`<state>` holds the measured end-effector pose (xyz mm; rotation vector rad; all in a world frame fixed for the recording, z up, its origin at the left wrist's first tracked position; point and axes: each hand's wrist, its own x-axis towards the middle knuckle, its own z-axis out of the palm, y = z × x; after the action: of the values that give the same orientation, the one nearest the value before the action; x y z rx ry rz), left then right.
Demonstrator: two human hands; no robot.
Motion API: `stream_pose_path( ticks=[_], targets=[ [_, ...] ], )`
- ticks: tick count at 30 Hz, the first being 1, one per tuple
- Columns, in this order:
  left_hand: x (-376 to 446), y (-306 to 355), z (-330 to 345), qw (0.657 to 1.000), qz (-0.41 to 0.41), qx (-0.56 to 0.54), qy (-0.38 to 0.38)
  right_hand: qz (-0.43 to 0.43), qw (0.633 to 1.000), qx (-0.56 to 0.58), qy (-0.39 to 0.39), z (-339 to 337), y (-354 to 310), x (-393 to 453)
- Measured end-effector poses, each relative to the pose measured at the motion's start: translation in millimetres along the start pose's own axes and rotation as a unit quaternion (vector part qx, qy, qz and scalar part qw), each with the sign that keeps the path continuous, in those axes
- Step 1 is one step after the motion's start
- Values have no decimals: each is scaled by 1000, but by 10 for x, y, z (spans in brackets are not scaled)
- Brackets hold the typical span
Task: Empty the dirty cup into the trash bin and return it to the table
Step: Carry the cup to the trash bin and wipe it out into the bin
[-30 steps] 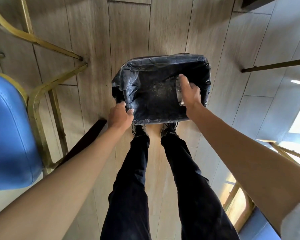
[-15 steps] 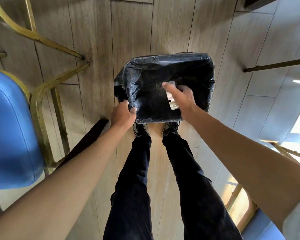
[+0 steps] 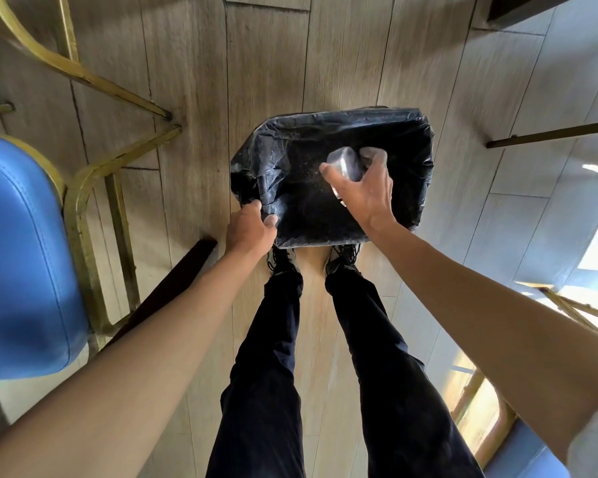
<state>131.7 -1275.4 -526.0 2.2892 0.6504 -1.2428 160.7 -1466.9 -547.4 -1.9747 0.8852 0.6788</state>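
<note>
One trash bin (image 3: 408, 132), square, lined with a black plastic bag, stands on the floor directly ahead of the person's shoes. Inside, only the dark bag wall with fine pale specks shows; any other contents cannot be made out.

One cup (image 3: 346, 164), clear or silvery, blurred, is held over the bin's opening toward its 2 o'clock side. It is tipped so its base faces up toward the camera. The right hand (image 3: 366, 191) is wrapped around it, thumb on the 9 o'clock side and fingers on the far side.

The left hand (image 3: 251, 227) is closed on the bag-covered rim at the bin's 8 o'clock corner.

Two bare forearms, two dark trouser legs, two dark laced shoes.

Floor (image 3: 187, 81): pale wood-look planks. One blue padded chair (image 3: 21, 253) on a brass-coloured frame at 9 o'clock. Bright sunlit patches at 4 o'clock.
</note>
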Motion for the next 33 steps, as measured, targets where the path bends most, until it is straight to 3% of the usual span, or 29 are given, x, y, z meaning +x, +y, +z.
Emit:
stream_pose_path(
  ticks=[13, 20, 23, 26, 28, 31, 33],
  targets=[
    [50, 13, 1, 999, -23, -29, -20, -151, 979, -133, -20, 220, 68, -274],
    [75, -23, 30, 999, -32, -38, -19, -185, 962, -202, -11, 282, 79, -273],
    [93, -36, 47, 998, -29, -42, -20, -123, 968, -215, -39, 245, 88, -197],
    [114, -38, 58, 998, -30, -43, -23, -52, 991, -123, -31, 156, 43, -139],
    [128, -55, 64, 998, -32, -39, -21, 60, 997, 25, -51, 50, -53, -98],
    [139, -72, 81, 998, -34, -38, -24, 218, 924, 292, -116, -145, -93, -65],
    [135, -56, 66, 998, -35, -34, -25, 265, 864, 410, -125, -251, -26, -46]
  ],
)
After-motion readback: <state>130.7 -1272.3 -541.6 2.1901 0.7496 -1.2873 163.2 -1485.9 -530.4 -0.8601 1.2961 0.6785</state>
